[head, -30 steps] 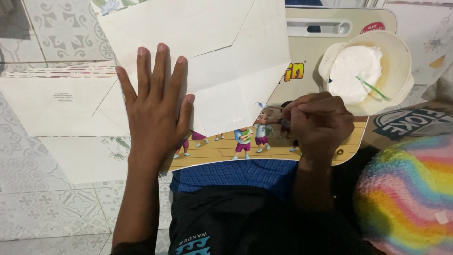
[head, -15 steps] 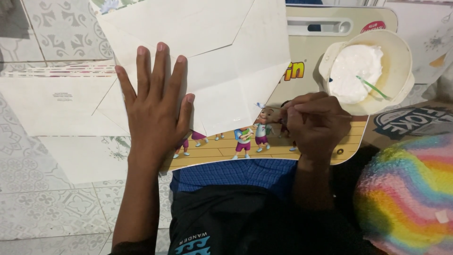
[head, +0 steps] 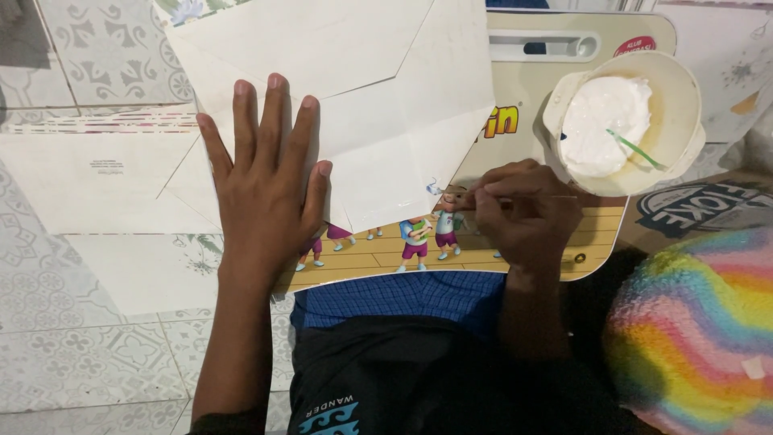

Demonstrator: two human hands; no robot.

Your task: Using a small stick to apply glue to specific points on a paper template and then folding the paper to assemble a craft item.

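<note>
Pinched between thumb and curled fingers, the right hand (head: 523, 213) holds a thin stick-like tool (head: 555, 196), probably a small brush or applicator, though only a sliver of it shows past the knuckles. Its tip end points left toward the lower right corner of the large white folded paper sheet (head: 386, 105), where a small bluish mark sits at the paper's edge, just beside the fingertips. That sheet is plain white, creased along diagonal folds into flaps like an unsealed envelope, with a pointed lower corner. It lies across a cream lap board printed with cartoon children on a yellow plank floor (head: 564, 121), covering the board's left half, and spreads left past the board's edge. The left hand (head: 262, 189) is flat and open, fingers spread, pressing down on the lower left part of the sheet, well apart from the right hand. At the board's upper right stands a round cream plastic bowl (head: 684, 121) holding white paste with a thin green stick (head: 636, 150) resting in it, near the right hand but not touching. More white paper (head: 97, 181) lies on the patterned grey floor tiles (head: 80, 338) to the left. A rainbow-striped fuzzy cushion (head: 692, 322) sits at lower right.
</note>
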